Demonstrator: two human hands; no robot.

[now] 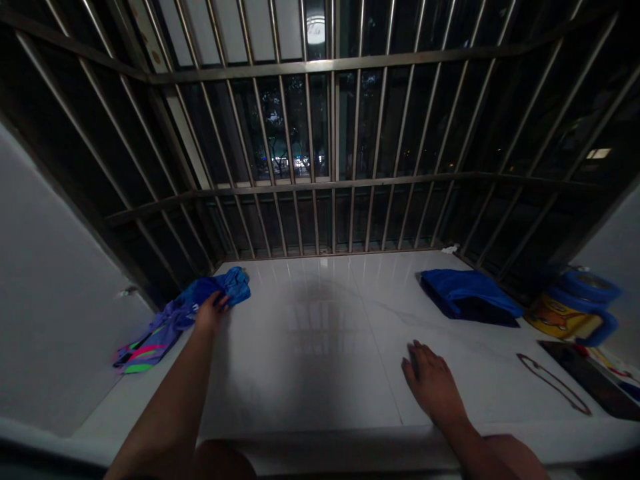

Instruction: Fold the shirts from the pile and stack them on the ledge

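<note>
My left hand (212,312) reaches to the crumpled blue cloth (235,285) on the left of the white sill. Its fingers are apart and touch the cloth's near edge; no firm hold shows. Beside that cloth, against the left wall, lies a purple garment (155,340) with pink and green stripes. My right hand (431,381) rests palm down on the glossy sill (320,373), fingers stretched out and nothing visible in them. Beyond it lies a folded blue fabric piece (467,293) with a dark underside.
Metal window bars (330,185) enclose the far side and both flanks. At right stand a yellow container (563,317) with a blue handle, a thin cord loop (553,385) and a dark flat slab (590,380). A small white scrap (450,249) lies by the bars.
</note>
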